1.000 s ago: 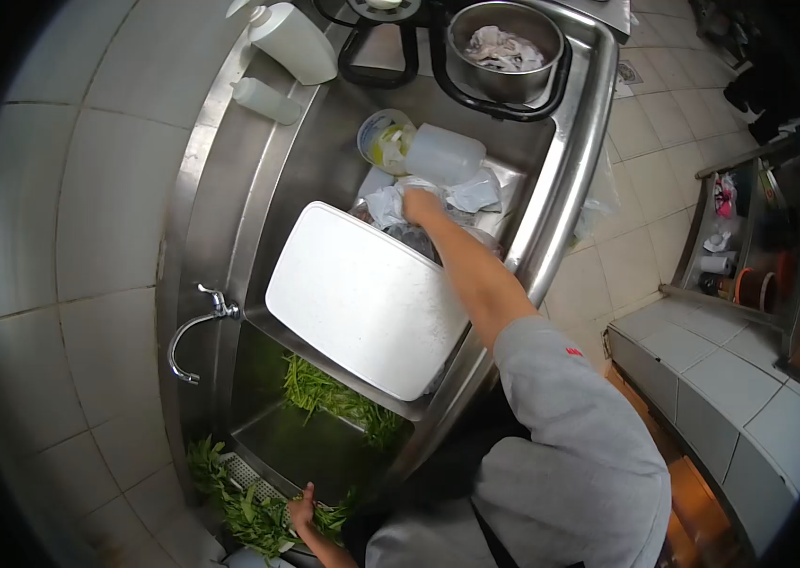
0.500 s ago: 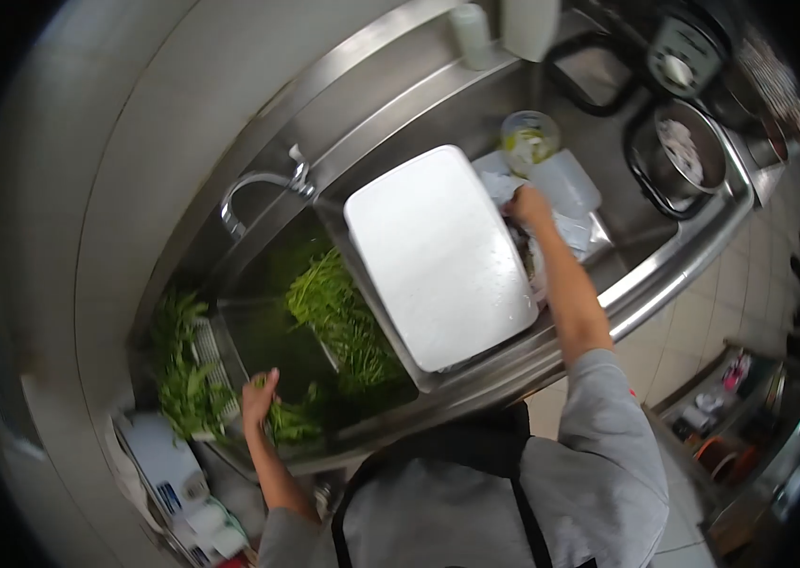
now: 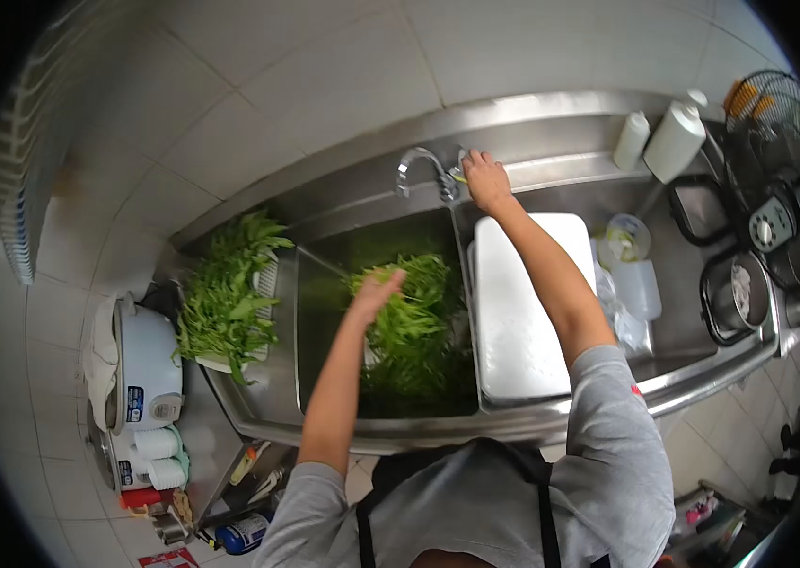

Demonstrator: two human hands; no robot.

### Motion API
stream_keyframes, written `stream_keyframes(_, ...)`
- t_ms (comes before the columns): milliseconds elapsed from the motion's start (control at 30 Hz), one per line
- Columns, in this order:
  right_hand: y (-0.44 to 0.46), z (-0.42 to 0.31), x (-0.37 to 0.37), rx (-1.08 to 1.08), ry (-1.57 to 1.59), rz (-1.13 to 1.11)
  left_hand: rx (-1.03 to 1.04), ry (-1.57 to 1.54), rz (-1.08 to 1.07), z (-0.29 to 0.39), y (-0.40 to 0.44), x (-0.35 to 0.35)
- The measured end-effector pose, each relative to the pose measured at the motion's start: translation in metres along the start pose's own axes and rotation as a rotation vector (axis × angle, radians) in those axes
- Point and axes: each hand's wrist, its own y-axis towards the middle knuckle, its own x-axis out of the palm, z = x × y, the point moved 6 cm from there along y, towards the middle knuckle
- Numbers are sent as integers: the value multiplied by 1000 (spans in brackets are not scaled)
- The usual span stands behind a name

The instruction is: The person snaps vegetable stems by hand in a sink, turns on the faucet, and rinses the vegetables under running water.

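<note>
My right hand point(image 3: 487, 182) reaches the faucet point(image 3: 447, 182) at the back of the sink, its fingers closed around the handle. Over the water-filled left basin point(image 3: 324, 379) is my left hand point(image 3: 378, 292), fingers stretched out and holding nothing I can see. Just beside and below it lie leafy green vegetables point(image 3: 414, 327) in the water. More leafy greens point(image 3: 229, 293) are heaped on a white rack point(image 3: 267, 284) left of the basin. A white rectangular board or lid point(image 3: 523, 312) lies over the left part of the right basin, under my right forearm.
A clear tub point(image 3: 627, 237) and a translucent container point(image 3: 639, 292) sit in the right basin. White bottles point(image 3: 676, 142) stand on the back ledge. A metal pot point(image 3: 743, 293) is at the far right. At left stands a rice cooker point(image 3: 149, 364) near stacked white cups point(image 3: 163, 459).
My right hand has left the containers in the right basin and gone to the faucet handle. My left hand has moved from the basin's front left to above the greens. The view has turned.
</note>
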Motion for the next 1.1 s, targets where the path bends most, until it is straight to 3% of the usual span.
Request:
stream_keyframes(33,13,-4,7,-63,-43,93,77,241,82,-20,24,-1)
stream_keyframes(67,24,-5,24,-128,-99,25,85,425,154,15,7,10)
stream_keyframes(133,38,-6,41,-202,-194,-145,121,336,-49,13,33,25)
stream_keyframes(167,38,-8,47,-210,-233,-259,263,469,130,4,52,28)
stream_keyframes(267,42,-1,63,2,-286,-550,290,112,-71,35,72,46)
stream_keyframes(367,27,-27,37,120,-264,-476,384,-44,-104,38,88,54)
stream_keyframes(433,3,-63,18,179,49,-402,336,-67,-114,44,77,60)
stream_keyframes(500,-20,-87,64,249,285,-415,276,-163,-148,3,78,67)
stream_keyframes(567,-60,-110,124,794,901,-1061,114,-247,-122,-50,59,69)
stream_keyframes(600,-75,-114,154,786,883,-1195,24,-192,-152,-68,46,67)
stream_keyframes(667,-77,-120,182,536,654,-1324,-147,-70,-139,-95,26,55)
stream_keyframes(700,-76,-125,190,409,539,-1383,-151,-84,-122,-101,23,47)
stream_keyframes(733,-70,-131,184,282,371,-1589,-159,-99,-109,-109,17,40)
stream_keyframes(833,-51,-133,143,464,380,-1414,-196,-144,-37,-117,2,25)
stream_keyframes(933,-35,-137,97,200,115,-1191,-143,-156,0,-115,15,23)
stream_keyframes(967,-38,-141,77,242,188,-1199,-92,-158,-3,-131,24,30)
stream_keyframes(1000,-37,-124,123,338,239,-1005,-71,-353,-51,-116,15,34)
stream_keyframes(1033,-35,-115,123,476,389,-737,-47,-365,-42,-108,12,36)
stream_keyframes(1067,-36,-116,122,486,590,-743,-4,-350,-103,-120,25,41)
stream_keyframes(1100,-31,-119,113,539,449,-663,-96,-276,-126,-96,16,39)
